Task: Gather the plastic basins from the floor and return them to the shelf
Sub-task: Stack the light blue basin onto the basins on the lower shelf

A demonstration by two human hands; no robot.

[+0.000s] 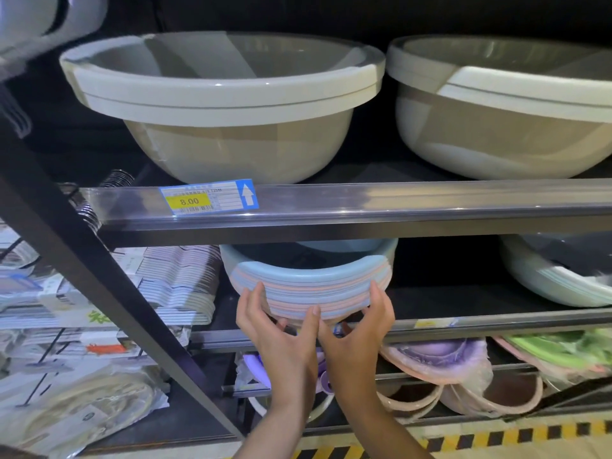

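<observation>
A nested stack of blue and pink plastic basins point(308, 286) sits tilted at the front of the middle shelf point(496, 321), its rims facing me. My left hand point(281, 332) cups the stack's lower left rim, fingers spread around it. On the lower right rim my right hand point(359, 329) holds the same stack, thumb next to the left thumb. Both forearms rise from the bottom of the view.
Two large beige basin stacks point(225, 104) point(510, 104) stand on the upper shelf point(364, 207) with a price tag point(208, 200). A pale basin point(556, 276) lies at the middle shelf's right. Purple, pink and green basins point(440, 359) fill the bottom shelf. Hangers point(178, 279) and a black post point(99, 276) are left.
</observation>
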